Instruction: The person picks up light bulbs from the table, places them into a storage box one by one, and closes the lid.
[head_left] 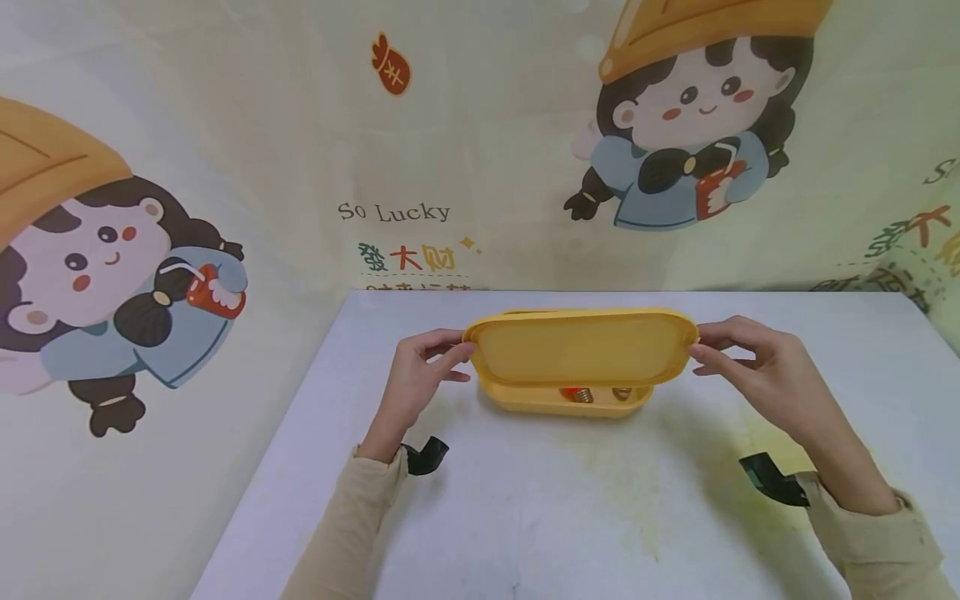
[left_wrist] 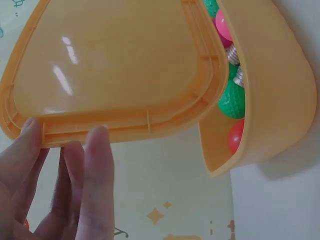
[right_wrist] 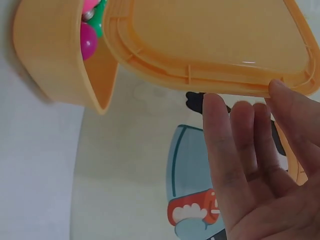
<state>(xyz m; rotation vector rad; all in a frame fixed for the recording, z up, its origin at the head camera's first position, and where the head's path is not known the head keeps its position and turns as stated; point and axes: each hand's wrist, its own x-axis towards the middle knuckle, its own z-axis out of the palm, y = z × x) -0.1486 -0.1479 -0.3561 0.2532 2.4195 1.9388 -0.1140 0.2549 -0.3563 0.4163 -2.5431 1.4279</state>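
Observation:
A yellow plastic lid (head_left: 585,350) is held up at a tilt above a yellow oblong box (head_left: 566,409), its ribbed underside facing me. At the lid's left end, my left hand (head_left: 416,375) pinches the rim between thumb and fingers. My right hand (head_left: 772,375) pinches the opposite end the same way. Inside the box lie several small coloured bulbs with silver screw bases. A green bulb (left_wrist: 232,100) and a red ball-like piece (left_wrist: 236,135) show in the left wrist view, a magenta one (right_wrist: 88,41) in the right wrist view. The lid hides much of the contents.
The box stands on a white table (head_left: 570,517) near its back edge. Behind it hangs a pale cloth (head_left: 487,125) printed with cartoon figures and lettering. Black straps (head_left: 426,457) stick out at both sleeve cuffs.

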